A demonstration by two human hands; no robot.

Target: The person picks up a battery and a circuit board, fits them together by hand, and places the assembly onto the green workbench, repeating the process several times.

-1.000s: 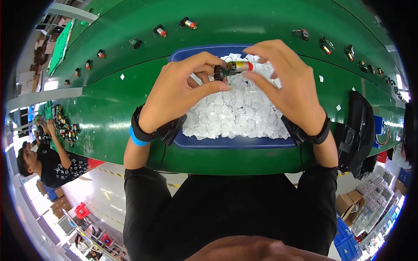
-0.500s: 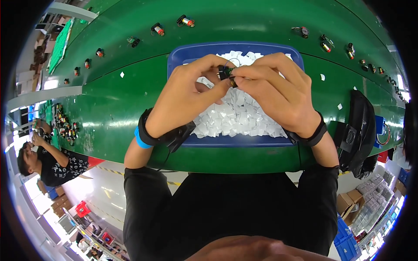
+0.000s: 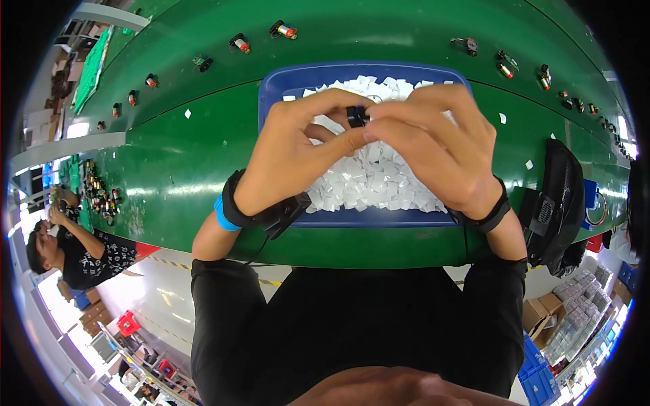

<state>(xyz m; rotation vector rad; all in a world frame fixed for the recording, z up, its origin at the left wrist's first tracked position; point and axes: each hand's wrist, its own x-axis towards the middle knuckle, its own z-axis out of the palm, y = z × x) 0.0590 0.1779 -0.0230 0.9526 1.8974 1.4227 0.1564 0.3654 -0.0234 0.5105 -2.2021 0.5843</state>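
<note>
Above a blue bin (image 3: pixel 269 80) filled with small white paper pieces (image 3: pixel 369 183), both hands hold one small black part (image 3: pixel 357 116) between the fingertips. My left hand (image 3: pixel 298 139) pinches it from the left, thumb and index finger closed on it. From the right, my right hand (image 3: pixel 433 139) grips its other end with thumb and fingers together. Fingertips cover much of the part, so its exact kind does not show. Black straps circle both wrists, with a blue band on the left one.
Several small motor assemblies (image 3: pixel 286 31) with red and silver bodies lie along the far green surface (image 3: pixel 379 40). A black bag (image 3: pixel 563 203) rests at the right of the table. On the left, another person (image 3: pixel 84 247) handles parts near a pile of assemblies (image 3: pixel 101 196).
The black part has turned between my fingers; the green piece and thin wire seen on it earlier are hidden now. My right hand has shifted slightly to the right.
</note>
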